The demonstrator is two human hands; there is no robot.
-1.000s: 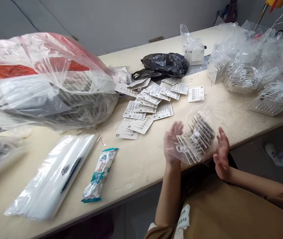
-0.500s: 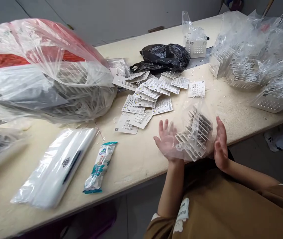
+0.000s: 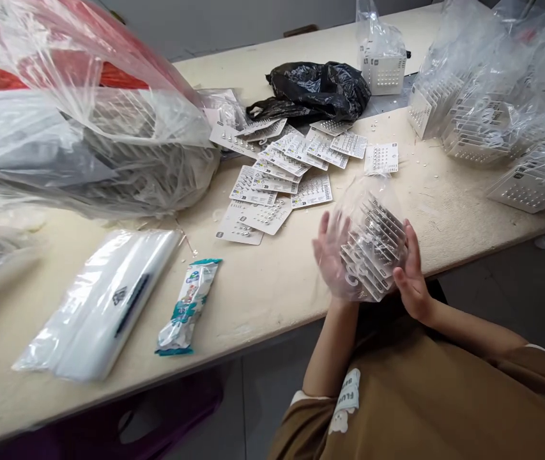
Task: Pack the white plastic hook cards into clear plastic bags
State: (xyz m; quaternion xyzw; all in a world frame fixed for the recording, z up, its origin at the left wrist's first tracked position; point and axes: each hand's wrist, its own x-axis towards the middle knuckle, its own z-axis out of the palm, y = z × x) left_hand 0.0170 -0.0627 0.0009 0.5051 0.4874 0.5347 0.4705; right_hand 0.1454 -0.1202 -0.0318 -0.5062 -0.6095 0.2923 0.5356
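Note:
A clear plastic bag (image 3: 372, 246) holds a stack of white earring cards with rows of small shiny studs. It is held at the table's front edge between my two hands. My left hand (image 3: 333, 259) supports its left side, fingers up and partly seen through the plastic. Against the right side presses my right hand (image 3: 412, 275), its fingers curved along the bag and thumb toward me. Just beyond the bag lies a single earring card (image 3: 381, 158). Loose earring cards (image 3: 276, 169) overlap in a spread pile left of it.
Several filled clear bags (image 3: 483, 121) crowd the right side. One filled bag (image 3: 383, 71) stands at the back beside a black plastic bag (image 3: 320, 89). A big bulging sack (image 3: 85, 134) occupies the left. Nearer are a pack of flat plastic bags (image 3: 99, 306) and a wrapped snack (image 3: 189, 306).
Both hands have closed in on the bag from its sides; they were more spread before. The bag stands more upright and rounded. The camera view has shifted slightly.

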